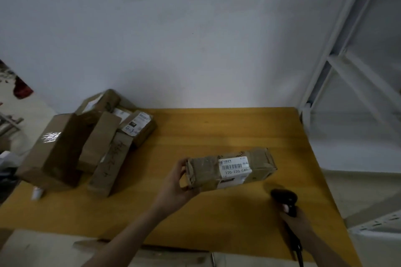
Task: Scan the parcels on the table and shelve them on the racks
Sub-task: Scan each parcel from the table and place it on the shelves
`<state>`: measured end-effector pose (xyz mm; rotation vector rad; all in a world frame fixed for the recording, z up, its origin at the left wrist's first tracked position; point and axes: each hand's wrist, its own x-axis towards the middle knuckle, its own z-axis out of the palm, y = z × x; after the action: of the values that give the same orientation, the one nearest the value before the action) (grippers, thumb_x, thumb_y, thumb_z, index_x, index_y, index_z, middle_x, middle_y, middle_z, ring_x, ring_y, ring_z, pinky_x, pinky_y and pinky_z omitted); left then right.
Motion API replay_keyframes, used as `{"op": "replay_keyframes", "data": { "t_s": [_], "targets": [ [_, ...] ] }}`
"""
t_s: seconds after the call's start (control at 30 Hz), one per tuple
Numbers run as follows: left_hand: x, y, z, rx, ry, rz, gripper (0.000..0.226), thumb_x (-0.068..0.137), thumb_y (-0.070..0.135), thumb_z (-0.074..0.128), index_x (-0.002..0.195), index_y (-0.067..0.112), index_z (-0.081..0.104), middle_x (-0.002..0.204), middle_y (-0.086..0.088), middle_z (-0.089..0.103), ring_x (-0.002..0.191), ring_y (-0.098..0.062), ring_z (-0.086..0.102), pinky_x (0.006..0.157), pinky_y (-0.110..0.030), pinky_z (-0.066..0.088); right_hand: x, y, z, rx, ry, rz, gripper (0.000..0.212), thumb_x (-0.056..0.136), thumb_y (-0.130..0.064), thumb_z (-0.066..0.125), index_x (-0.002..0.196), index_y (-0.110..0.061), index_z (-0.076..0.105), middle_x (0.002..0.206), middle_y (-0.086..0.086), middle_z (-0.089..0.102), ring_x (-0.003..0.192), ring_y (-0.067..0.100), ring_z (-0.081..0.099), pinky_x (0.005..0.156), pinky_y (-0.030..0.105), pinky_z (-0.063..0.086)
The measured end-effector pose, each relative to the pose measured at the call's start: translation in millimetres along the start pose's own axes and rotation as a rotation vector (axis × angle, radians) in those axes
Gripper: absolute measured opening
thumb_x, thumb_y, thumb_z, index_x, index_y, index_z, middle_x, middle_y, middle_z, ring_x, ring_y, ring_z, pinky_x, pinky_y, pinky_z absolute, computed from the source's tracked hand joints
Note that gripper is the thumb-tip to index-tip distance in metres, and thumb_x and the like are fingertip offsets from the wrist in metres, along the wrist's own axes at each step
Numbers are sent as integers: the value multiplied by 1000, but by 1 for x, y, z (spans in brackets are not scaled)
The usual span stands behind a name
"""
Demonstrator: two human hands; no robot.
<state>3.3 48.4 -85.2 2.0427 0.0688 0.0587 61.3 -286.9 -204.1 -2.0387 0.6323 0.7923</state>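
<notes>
Now left hand [173, 182] gripping parcel [230, 169], scanner [284, 200] near

Two bare forearms, sleeveless as far as visible, entering from the lower edge of the frame. Left hand [178, 184] lower centre, right hand [297, 219] lower right. No glove, ring, watch or band seen on either.

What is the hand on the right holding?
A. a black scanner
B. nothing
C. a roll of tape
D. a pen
A: the right hand grips a black scanner by its handle, its head aimed toward the white barcode label on the parcel that the left hand holds up over the yellow table.
</notes>
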Motion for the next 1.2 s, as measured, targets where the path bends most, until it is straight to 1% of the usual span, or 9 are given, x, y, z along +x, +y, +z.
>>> {"op": "replay_keyframes", "data": {
  "t_s": [0.17,0.23,0.3,0.37,0.43,0.53,0.77,0.97,1.2],
  "targets": [
    [-4,-12,-2,94,34,17,74,75,24,82,132,35,36,130,14,51,123,-3,49,87,-5,44,-52,-12,-3,66,97,-94,9,95,-11,55,98,-3,52,65,17,48,55,26,43,58,36,35],
    [-2,-14,0,98,42,26,74,75,28,81,131,40,34,129,20,50,123,-2,48,89,-4,42,-88,-22,-10,142,109,-130,5,93,-9,55,94,-6,52,66,20,52,55,27,47,55,35,39],
    [1,-14,3,95,39,36,74,76,33,79,132,40,31,130,25,46,125,-3,47,92,-6,42,-127,-33,-17,192,112,-178,6,90,-8,57,93,-10,52,71,21,58,58,29,53,56,36,42],
    [3,-14,7,109,26,64,72,78,36,77,133,40,31,131,24,46,127,-5,46,97,-17,46,-166,-45,-19,202,109,-254,13,88,-7,60,93,-15,52,76,21,60,64,30,55,61,36,43],
    [5,-10,12,94,9,76,69,81,26,77,128,44,31,130,24,44,126,-6,45,93,-23,52,-198,-56,-17,173,95,-339,16,86,-4,61,90,-15,51,75,18,58,64,27,53,61,31,40],
    [8,-3,20,105,15,123,67,82,16,75,126,42,33,128,14,48,122,-9,47,85,-13,52,-226,-68,-9,158,84,-411,20,84,-2,61,86,-18,50,68,12,55,57,25,53,54,27,41],
    [12,5,19,66,34,160,70,79,16,77,127,46,34,128,18,47,119,-5,50,84,-21,55,-240,-74,0,166,86,-450,25,86,-2,59,88,-23,46,69,12,54,55,19,52,53,30,45],
    [10,4,13,15,11,158,69,79,7,77,127,39,39,130,13,47,120,7,45,83,-17,54,-246,-75,2,201,61,-477,27,87,-1,59,89,-25,47,70,13,54,57,20,50,51,28,41],
    [6,0,9,4,36,164,68,78,5,76,125,39,40,128,17,47,116,9,46,77,-12,52,-240,-71,12,274,53,-495,20,89,-5,59,98,-21,50,68,12,53,52,19,50,48,27,42]
  ]
}}
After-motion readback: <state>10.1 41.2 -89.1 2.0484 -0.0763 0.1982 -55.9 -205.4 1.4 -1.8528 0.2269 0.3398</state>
